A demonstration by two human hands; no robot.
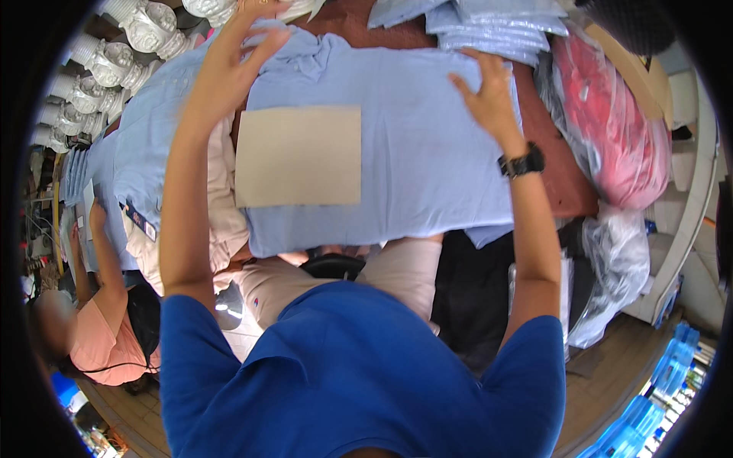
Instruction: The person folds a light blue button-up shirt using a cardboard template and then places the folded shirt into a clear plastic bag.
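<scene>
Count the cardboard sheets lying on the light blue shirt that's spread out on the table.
1: a tan cardboard sheet lies flat on the left half of the light blue shirt, between the left hand and right hand. Others may be hidden under fabric.

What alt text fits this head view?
A person's left hand and right hand press on a light blue shirt spread over a table, a tan cardboard sheet lying on it. Folded blue shirts are stacked beyond.

Brown worktop (pixel 565 183) w/ bagged red clothes (pixel 611 130) at right; wood floor (pixel 611 366) below; white shelf (pixel 695 206) far right.
</scene>
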